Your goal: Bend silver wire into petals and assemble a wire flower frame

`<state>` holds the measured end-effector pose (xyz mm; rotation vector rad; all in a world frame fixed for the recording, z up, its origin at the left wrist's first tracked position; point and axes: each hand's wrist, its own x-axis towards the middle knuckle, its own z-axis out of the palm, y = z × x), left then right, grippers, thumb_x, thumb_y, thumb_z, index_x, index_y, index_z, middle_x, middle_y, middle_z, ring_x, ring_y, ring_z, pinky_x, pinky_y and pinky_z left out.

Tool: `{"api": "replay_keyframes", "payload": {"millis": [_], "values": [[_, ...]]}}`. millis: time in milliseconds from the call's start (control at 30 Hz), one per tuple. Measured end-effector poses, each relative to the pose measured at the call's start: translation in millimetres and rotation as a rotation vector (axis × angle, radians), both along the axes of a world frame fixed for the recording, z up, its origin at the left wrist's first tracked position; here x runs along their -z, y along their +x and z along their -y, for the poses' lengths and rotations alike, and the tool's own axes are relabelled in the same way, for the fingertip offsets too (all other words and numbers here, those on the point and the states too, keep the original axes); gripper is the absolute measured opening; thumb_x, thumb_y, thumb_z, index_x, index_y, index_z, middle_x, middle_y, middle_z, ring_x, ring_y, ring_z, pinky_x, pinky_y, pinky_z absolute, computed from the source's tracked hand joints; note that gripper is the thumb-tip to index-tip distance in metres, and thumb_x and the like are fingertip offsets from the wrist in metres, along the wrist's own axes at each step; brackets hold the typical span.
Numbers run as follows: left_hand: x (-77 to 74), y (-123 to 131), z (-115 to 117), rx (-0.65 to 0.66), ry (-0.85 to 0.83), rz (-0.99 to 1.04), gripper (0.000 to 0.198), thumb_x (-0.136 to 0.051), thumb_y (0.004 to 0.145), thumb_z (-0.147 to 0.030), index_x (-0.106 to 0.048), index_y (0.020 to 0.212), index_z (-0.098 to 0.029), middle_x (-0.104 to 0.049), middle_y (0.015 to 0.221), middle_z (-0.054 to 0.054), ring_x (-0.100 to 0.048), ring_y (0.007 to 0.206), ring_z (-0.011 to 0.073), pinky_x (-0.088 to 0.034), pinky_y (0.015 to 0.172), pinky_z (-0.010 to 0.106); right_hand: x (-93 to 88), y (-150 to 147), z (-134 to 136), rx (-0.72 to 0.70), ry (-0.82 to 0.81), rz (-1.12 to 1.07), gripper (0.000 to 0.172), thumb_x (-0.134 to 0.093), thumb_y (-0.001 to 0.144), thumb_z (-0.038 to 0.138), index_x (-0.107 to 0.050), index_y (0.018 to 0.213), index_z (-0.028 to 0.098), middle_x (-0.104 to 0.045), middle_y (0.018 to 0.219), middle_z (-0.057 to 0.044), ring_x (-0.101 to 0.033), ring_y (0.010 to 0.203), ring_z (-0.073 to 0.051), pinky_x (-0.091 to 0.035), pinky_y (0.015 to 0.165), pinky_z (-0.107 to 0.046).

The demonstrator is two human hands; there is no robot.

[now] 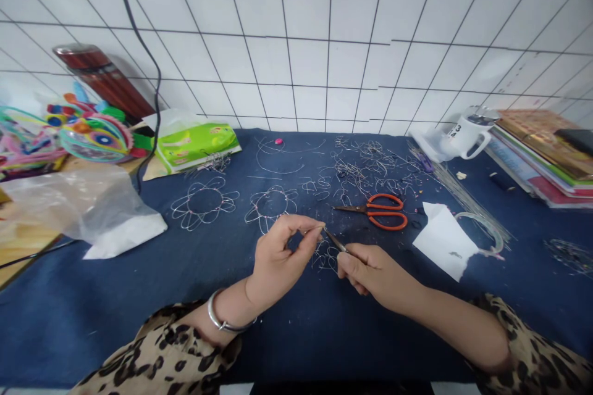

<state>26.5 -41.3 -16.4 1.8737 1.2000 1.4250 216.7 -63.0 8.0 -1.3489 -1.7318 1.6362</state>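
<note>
Head view: forearms (447, 315) converge, left hand (283, 254) pinching something tiny (323, 226), right hand (376, 273) gripping a metal tool (334, 239).

"Left of my view?"
"Reddish flask (104, 77), black cable (159, 83), ten o'clock. Colourful craft (104, 139) and green packet (199, 147), nine."
"Right?"
"White mug (464, 137) at my three, just beside stacked books (532, 123). Tiled wall (306, 65), twelve."

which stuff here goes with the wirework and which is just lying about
Likely wirework: slim metal tool (probably pliers) in the right hand; wire flower shapes; tangled wire pieces; straight wires; orange-handled scissors.
Apparently just lying about: red thermos; green tissue pack; white mug; stack of books.
</note>
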Motion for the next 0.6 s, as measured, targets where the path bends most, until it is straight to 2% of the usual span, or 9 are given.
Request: {"api": "replay_keyframes", "payload": {"millis": [300, 600], "values": [[-0.5, 0.1, -0.5, -0.015, 0.026, -0.035, 0.013, -0.061, 0.081, -0.014, -0.062, 0.092, -0.019, -0.067, 0.085, 0.003, -0.064, 0.071, 0.0125, -0.053, 0.065, 0.025, 0.9, -0.6, 0.6, 0.006, -0.023, -0.015, 0.043, -0.040, 0.089, 0.054, -0.053, 0.076, 0.015, -0.044, 0.055, 0.004, -0.043, 0.049, -0.008, -0.034, 0.049, -0.020], [-10.5, 1.1, -0.8, -0.072, 0.212, -0.242, 0.013, -0.061, 0.079, -0.011, -0.062, 0.089, -0.019, -0.069, 0.079, 0.000, -0.064, 0.068, 0.0095, -0.052, 0.063, 0.020, 3.3, -0.2, 1.0, 0.010, -0.051, 0.000, 0.044, -0.038, 0.090, 0.055, -0.052, 0.075, 0.017, -0.042, 0.054, 0.004, -0.042, 0.049, -0.008, -0.033, 0.048, -0.020]]}}
